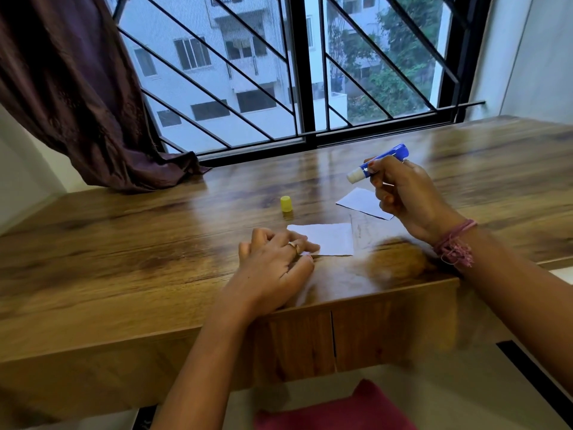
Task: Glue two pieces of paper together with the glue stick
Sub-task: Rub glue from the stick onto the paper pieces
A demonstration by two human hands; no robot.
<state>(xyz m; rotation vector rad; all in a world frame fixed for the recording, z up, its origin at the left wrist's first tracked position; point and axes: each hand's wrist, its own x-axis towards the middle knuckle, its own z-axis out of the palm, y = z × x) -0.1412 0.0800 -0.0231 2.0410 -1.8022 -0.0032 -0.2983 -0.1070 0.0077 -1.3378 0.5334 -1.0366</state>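
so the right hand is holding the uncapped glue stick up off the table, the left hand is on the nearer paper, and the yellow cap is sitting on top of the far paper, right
Not quite: the yellow cap stands on the bare table, left of the far paper, not on it. The head view shows this. The rest holds: the right hand grips the uncapped glue stick above the table, and the left hand rests on the nearer paper.
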